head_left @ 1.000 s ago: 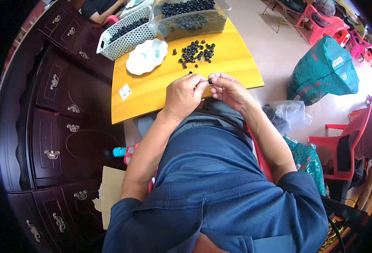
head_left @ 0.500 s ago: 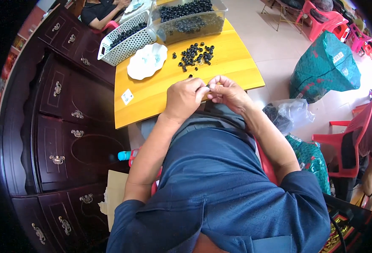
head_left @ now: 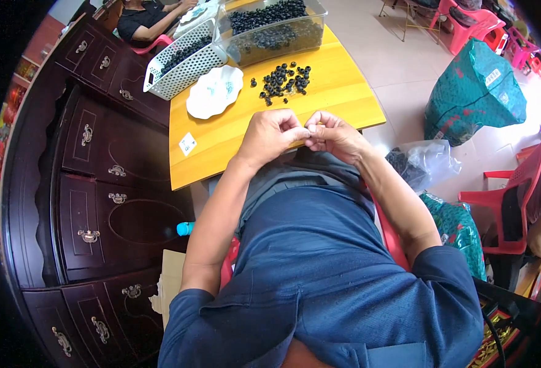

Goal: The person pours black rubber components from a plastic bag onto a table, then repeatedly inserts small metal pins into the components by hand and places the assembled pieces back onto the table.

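Observation:
Over the near edge of the yellow table (head_left: 212, 161), my left hand (head_left: 265, 138) and my right hand (head_left: 339, 138) meet fingertip to fingertip. Both are closed in a pinch around something too small to make out. Just beyond them lies a loose group of small black ring-like parts (head_left: 276, 83). To its left rests a white scalloped plate (head_left: 208, 104) with a faint blue-green pattern.
At the table's back stand a clear bin (head_left: 252, 56) and a white perforated basket (head_left: 175, 87), both holding black parts. A small white card (head_left: 187, 143) lies at left. Dark drawers (head_left: 86, 202) flank the left; a green bag (head_left: 460, 104) and red chair (head_left: 506, 202) the right. Another person (head_left: 145, 21) sits opposite.
My left hand's fingers have lifted and loosened slightly, still pinching against my right. The single black part seen just beyond my left hand earlier no longer shows. The view has shifted a little.

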A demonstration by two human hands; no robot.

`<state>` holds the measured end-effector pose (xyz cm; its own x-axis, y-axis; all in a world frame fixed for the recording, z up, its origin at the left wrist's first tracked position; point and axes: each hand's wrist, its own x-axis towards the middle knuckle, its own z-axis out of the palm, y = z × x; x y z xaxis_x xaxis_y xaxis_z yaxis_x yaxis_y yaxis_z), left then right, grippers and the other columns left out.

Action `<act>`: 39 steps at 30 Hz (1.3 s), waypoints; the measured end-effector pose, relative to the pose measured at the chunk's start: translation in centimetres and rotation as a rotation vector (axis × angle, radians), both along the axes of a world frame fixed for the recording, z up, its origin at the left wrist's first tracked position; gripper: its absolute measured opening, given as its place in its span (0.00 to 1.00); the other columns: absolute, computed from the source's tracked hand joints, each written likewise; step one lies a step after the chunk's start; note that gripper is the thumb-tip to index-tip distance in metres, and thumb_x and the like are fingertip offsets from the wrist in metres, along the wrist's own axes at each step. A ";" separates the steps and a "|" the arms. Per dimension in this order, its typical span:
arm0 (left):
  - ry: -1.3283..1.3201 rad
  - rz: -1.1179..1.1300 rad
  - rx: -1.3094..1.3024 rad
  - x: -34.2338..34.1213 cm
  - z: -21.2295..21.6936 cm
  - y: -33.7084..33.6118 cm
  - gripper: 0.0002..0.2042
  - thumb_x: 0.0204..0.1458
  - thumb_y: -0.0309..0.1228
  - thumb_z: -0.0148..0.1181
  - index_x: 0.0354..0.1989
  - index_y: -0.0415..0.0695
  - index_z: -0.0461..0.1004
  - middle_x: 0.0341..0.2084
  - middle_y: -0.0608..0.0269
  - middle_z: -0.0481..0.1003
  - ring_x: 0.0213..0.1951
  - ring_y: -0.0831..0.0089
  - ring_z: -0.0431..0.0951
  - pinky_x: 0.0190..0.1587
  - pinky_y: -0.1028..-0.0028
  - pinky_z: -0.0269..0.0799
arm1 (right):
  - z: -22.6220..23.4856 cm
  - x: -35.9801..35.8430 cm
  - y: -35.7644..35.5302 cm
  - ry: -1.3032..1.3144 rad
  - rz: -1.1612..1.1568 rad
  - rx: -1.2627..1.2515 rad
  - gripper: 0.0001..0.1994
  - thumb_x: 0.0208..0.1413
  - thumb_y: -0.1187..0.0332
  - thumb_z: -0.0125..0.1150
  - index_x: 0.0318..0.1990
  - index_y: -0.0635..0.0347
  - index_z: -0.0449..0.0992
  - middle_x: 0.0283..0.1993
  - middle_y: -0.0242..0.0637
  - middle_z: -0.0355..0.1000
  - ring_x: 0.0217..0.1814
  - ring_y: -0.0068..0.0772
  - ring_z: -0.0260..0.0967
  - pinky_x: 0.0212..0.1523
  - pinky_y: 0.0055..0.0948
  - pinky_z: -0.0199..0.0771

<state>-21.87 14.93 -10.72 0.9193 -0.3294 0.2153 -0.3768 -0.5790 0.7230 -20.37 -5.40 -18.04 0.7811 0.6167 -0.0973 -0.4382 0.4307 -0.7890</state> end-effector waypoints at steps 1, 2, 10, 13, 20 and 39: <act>0.142 -0.025 -0.092 0.3 -0.1 0.3 0.09 0.46 0.31 0.72 0.23 0.40 0.78 0.15 0.68 0.75 0.21 0.85 0.72 0.24 0.77 0.67 | 0.2 -0.1 -0.1 -0.013 0.020 0.005 0.06 0.61 0.66 0.63 0.41 0.53 0.73 0.38 0.29 0.76 0.38 0.21 0.77 0.42 0.22 0.78; 0.144 -0.026 -0.090 0.5 -0.2 0.4 0.09 0.46 0.31 0.72 0.23 0.40 0.78 0.15 0.68 0.75 0.21 0.85 0.72 0.24 0.77 0.67 | 0.3 -0.2 0.0 -0.012 0.018 0.006 0.06 0.61 0.66 0.63 0.41 0.53 0.73 0.38 0.29 0.76 0.38 0.21 0.77 0.42 0.22 0.78; 0.178 -0.042 -0.354 0.2 -1.3 0.0 0.03 0.51 0.23 0.68 0.32 0.39 0.80 0.23 0.71 0.78 0.26 0.86 0.74 0.30 0.83 0.70 | -0.4 -0.1 0.7 0.117 0.061 0.177 0.06 0.61 0.66 0.62 0.41 0.53 0.74 0.39 0.28 0.76 0.41 0.20 0.76 0.44 0.23 0.78; 0.093 -0.036 -0.314 -0.1 -1.0 -0.4 0.03 0.50 0.23 0.67 0.32 0.38 0.80 0.22 0.70 0.79 0.24 0.86 0.73 0.28 0.81 0.69 | -1.3 0.1 0.7 0.126 0.069 0.189 0.08 0.60 0.64 0.64 0.44 0.49 0.75 0.43 0.27 0.76 0.42 0.20 0.73 0.45 0.24 0.75; -0.103 -0.015 -0.259 -0.9 -1.4 -0.4 0.03 0.50 0.21 0.67 0.32 0.38 0.80 0.25 0.66 0.79 0.25 0.83 0.74 0.29 0.80 0.70 | -0.2 0.0 0.7 0.278 0.013 0.309 0.13 0.63 0.68 0.60 0.54 0.54 0.73 0.42 0.28 0.77 0.42 0.21 0.77 0.44 0.24 0.79; -0.453 0.004 -0.243 -1.2 -0.5 -1.6 0.06 0.46 0.20 0.69 0.32 0.39 0.79 0.34 0.59 0.76 0.35 0.72 0.79 0.32 0.75 0.77 | -0.2 -0.1 0.8 0.172 0.090 0.409 0.15 0.62 0.67 0.60 0.55 0.53 0.70 0.44 0.29 0.76 0.46 0.24 0.76 0.48 0.26 0.79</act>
